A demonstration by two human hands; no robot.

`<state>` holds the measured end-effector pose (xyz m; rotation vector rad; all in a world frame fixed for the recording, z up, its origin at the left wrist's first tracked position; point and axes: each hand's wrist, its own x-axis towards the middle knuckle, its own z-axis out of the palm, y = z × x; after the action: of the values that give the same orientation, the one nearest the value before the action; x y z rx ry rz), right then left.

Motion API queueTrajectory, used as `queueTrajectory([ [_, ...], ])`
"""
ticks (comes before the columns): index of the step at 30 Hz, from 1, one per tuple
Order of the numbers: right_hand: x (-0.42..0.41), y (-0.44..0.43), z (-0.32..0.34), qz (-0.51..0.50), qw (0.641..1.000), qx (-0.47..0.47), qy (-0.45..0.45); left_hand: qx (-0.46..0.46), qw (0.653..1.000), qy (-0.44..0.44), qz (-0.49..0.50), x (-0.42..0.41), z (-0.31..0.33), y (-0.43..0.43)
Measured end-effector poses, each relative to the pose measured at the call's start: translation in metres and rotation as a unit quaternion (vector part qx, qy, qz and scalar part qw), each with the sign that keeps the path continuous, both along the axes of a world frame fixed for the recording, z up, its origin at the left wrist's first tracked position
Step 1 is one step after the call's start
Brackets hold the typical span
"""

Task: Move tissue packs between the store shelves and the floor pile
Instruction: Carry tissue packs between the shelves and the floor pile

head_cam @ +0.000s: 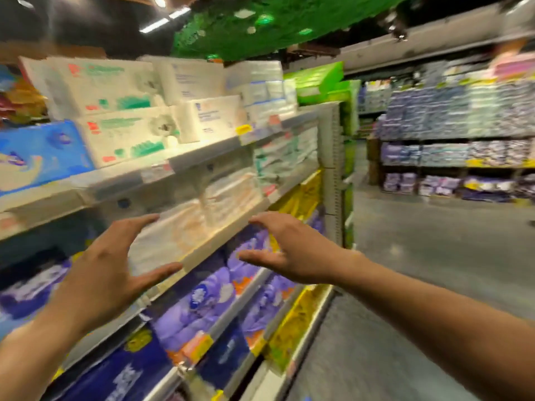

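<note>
Head view: our left hand (107, 264) and right hand (285, 250), fingers spread and empty, flank a pale tissue pack (197, 221) lying on the middle shelf (220, 244).

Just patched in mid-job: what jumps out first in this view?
Two open, empty hands in the foreground, the left hand and right hand, spread either side of a pale tissue pack on the middle shelf. Above it sit white boxed packs; purple packs fill the shelves below.
</note>
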<state>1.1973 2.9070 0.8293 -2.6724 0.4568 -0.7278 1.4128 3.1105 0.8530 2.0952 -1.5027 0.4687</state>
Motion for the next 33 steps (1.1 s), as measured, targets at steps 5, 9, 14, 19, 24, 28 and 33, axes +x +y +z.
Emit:
queueTrajectory([
  [5,-0.124,-0.085,-0.026,-0.090,0.994,0.019,0.062,0.050,0.995,0.027,-0.085,-0.105,-0.033,-0.131],
  [9,-0.211,-0.144,-0.025,-0.159,0.984,0.023,0.081,0.057,0.987,0.038,-0.149,-0.185,-0.045,-0.225],
  [14,-0.302,-0.196,-0.019,-0.229,0.966,0.005,0.119,0.056,0.975,0.024,-0.216,-0.265,-0.051,-0.322],
  [19,-0.363,-0.241,-0.026,-0.290,0.943,0.024,0.161,0.080,0.958,0.040,-0.274,-0.327,-0.055,-0.398],
  [24,-0.397,-0.300,-0.038,-0.352,0.916,0.051,0.184,0.107,0.937,0.042,-0.329,-0.360,-0.065,-0.484],
  [28,-0.411,-0.358,-0.040,-0.399,0.893,0.066,0.196,0.120,0.924,0.034,-0.361,-0.374,-0.069,-0.562],
  [33,-0.418,-0.439,-0.024,-0.458,0.865,0.080,0.192,0.143,0.903,0.013,-0.404,-0.381,-0.054,-0.667],
])
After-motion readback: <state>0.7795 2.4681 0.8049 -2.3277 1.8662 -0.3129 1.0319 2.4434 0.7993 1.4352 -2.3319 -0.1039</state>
